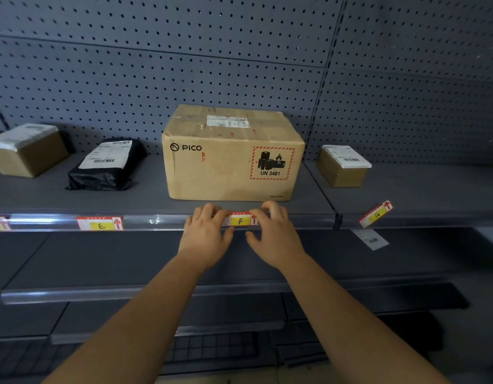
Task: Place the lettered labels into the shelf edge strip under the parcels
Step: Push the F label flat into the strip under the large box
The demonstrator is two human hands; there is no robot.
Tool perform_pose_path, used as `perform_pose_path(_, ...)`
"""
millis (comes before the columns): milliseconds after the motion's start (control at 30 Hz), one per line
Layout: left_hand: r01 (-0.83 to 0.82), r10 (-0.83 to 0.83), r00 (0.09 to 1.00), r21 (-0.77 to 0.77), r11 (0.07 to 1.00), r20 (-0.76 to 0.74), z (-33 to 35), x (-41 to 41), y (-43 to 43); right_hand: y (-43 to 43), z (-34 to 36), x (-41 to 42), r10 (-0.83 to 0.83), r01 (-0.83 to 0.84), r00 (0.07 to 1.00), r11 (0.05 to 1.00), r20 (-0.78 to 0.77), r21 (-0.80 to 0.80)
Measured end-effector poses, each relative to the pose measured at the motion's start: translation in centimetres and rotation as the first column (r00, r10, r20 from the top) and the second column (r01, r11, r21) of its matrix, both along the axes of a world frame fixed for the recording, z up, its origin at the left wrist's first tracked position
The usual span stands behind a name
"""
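Head view: both hands were up at the shelf edge strip (156,221), just under the big PICO carton (231,153). The F label (240,219) sat in the strip between the two hands, its left end under the left hand (205,234) fingertips, its right end with the red arrow under the right hand (273,231) fingertips. Left fingers curled over the top lip of the strip, thumb below, loosely pinching the label edge. Right fingers bent the same way, thumb spread out below the strip; could not tell if it really gripped the label or only pressed it. The E label (100,224) was seated flat in the strip to the left, below the black poly parcel (106,164). The G label (376,214) lay tilted on the next shelf bay's edge, near the small box (342,166). Another brown box (26,149) stood far left.
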State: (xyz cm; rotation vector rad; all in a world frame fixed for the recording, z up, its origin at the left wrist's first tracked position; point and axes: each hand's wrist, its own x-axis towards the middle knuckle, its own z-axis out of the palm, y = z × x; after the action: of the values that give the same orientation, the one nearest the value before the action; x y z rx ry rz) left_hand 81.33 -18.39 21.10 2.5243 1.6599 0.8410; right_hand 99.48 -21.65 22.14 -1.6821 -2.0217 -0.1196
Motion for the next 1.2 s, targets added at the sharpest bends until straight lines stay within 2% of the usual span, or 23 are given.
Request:
perform_pose_path(400,0.004,-0.004,1.000,0.014,1.000,-0.004,-0.10,0.22,-0.28,-0.26,-0.25,0.15,0.001,-0.001,1.000,1.000,0.025,0.013)
perform_pose_path(1200,0.044,-0.046,0.999,0.060,0.997,0.025,-0.17,0.29,-0.33,-0.11,-0.04,0.29,-0.010,0.011,1.000,0.998,0.003,-0.062)
